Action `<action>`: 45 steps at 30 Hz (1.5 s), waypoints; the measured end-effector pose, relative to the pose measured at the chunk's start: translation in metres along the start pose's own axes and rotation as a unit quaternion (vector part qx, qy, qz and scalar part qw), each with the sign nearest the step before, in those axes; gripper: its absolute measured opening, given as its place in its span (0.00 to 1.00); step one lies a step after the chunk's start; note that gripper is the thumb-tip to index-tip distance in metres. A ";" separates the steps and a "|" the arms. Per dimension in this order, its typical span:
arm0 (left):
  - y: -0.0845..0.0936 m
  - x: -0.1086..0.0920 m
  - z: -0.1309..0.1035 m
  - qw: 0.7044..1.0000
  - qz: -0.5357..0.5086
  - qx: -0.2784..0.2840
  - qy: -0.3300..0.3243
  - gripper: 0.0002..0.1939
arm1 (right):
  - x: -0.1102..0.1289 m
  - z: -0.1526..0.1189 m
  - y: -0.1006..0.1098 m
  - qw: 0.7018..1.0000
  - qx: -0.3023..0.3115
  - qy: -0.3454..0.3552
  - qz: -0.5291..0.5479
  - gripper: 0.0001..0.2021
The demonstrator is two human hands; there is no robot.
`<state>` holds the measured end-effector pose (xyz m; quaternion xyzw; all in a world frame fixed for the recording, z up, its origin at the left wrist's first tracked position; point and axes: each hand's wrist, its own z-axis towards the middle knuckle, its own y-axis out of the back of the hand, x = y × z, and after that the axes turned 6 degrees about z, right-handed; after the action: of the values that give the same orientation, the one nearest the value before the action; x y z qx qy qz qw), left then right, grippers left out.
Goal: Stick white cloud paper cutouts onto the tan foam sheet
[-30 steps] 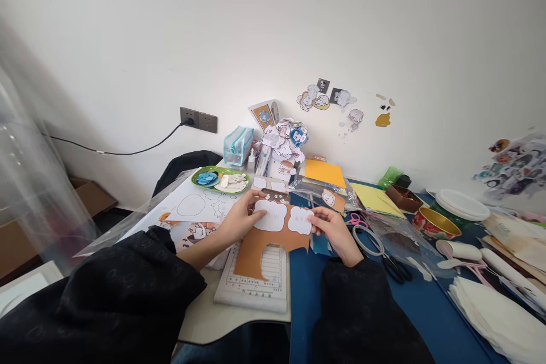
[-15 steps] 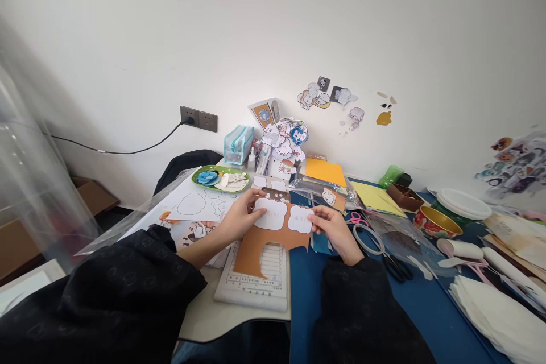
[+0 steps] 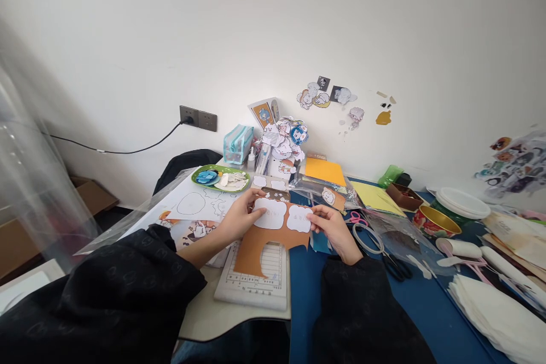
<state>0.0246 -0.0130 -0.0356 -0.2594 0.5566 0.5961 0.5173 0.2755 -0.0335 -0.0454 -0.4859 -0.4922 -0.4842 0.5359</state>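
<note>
A brown sheet of paper [image 3: 273,238] with cut-out edges is held up between my two hands. Two white paper cut-outs lie on its upper part: a larger one [image 3: 271,215] at left and a smaller one [image 3: 299,219] at right, both with faint marks. My left hand [image 3: 244,213] pinches the sheet's left edge, thumb over the larger cut-out. At the right edge, my right hand [image 3: 333,229] pinches the smaller cut-out against the brown paper. Beneath the sheet rests a printed pad [image 3: 251,294].
A green tray [image 3: 196,179] with blue and white pieces stands at the back left. Black-handled scissors [image 3: 396,266] and a roll of tape [image 3: 367,239] lie right of my right hand. Farther right are a gold-lined bowl [image 3: 437,222] and a stack of white sheets [image 3: 490,313].
The smaller white cut-out has shifted very slightly left against the brown paper, along with my right fingertips. My left hand keeps its hold.
</note>
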 end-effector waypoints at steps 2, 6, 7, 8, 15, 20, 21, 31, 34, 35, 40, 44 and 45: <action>0.000 0.001 0.001 1.000 -0.001 -0.001 -0.001 0.15 | -0.001 0.000 0.001 1.000 0.001 0.000 0.002 0.16; -0.001 0.003 0.001 1.000 -0.002 -0.001 -0.004 0.15 | 0.000 0.000 0.001 1.000 0.002 -0.001 0.005 0.16; 0.000 0.003 0.001 1.000 -0.001 0.000 -0.005 0.15 | 0.000 0.000 0.001 1.000 0.002 -0.002 0.005 0.16; 0.000 0.002 0.001 1.000 -0.001 0.000 -0.006 0.15 | 0.001 -0.001 0.000 1.000 0.001 -0.003 0.006 0.16; 0.000 0.000 0.000 1.000 0.002 -0.003 -0.007 0.15 | 0.002 -0.001 0.000 1.000 0.000 -0.009 0.010 0.17; 0.000 0.001 0.001 1.000 0.001 -0.003 -0.008 0.15 | -0.001 0.000 0.002 1.000 0.005 -0.009 0.011 0.17; 0.000 0.001 0.000 1.000 0.001 -0.003 -0.009 0.15 | -0.001 0.000 0.002 1.000 0.006 -0.009 0.011 0.17; 0.000 0.001 0.000 1.000 0.003 -0.003 -0.011 0.14 | 0.000 0.000 0.001 1.000 0.000 -0.011 0.007 0.18; 0.000 0.002 0.000 1.000 0.005 -0.003 -0.010 0.14 | 0.003 -0.001 -0.001 1.000 -0.003 -0.013 0.006 0.19; 0.000 0.003 0.000 1.000 0.006 -0.003 -0.009 0.14 | 0.003 -0.001 -0.001 1.000 -0.003 -0.013 0.006 0.19; 0.000 0.005 0.000 1.000 0.010 -0.004 -0.011 0.14 | 0.000 0.000 0.000 1.000 0.003 -0.008 0.002 0.17; 0.000 0.009 0.001 1.000 0.018 -0.011 -0.015 0.15 | -0.006 0.001 -0.001 1.000 0.014 0.001 -0.006 0.14; 0.000 0.010 0.001 1.000 0.021 -0.013 -0.016 0.15 | -0.007 0.002 -0.001 1.000 0.017 0.004 -0.009 0.14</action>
<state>0.0220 -0.0087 -0.0440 -0.2452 0.5458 0.6178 0.5102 0.2738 -0.0316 -0.0527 -0.4708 -0.5026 -0.4820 0.5417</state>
